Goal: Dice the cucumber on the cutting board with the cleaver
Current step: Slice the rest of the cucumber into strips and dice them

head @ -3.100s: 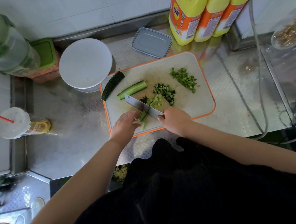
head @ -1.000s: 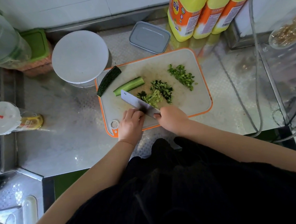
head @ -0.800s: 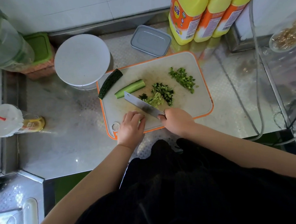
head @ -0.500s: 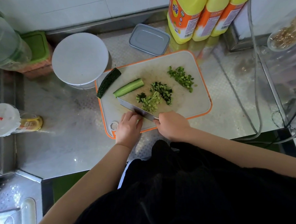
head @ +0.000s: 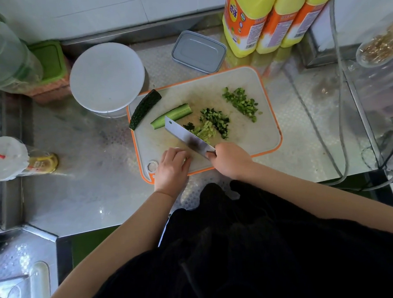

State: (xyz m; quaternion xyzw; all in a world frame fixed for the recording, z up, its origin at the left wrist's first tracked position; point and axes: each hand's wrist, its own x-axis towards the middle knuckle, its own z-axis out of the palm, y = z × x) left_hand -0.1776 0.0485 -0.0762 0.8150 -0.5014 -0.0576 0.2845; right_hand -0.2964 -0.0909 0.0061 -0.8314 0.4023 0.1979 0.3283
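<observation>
The cleaver is gripped by the right hand over the cutting board; the left hand, fingers curled, is rested on the board's near edge.

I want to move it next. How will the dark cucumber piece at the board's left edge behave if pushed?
The dark cucumber piece looks stiff, so it would probably slide whole. Its bumpy skin faces up; probably a flat cut face lies below, so rolling seems unlikely. It overhangs the cutting board edge, so it may drop off.

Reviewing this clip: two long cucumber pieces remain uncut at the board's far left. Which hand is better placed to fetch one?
Left. The left hand carries no tool and lies on the side of the cucumber pieces. The right hand grips the cleaver.
</observation>
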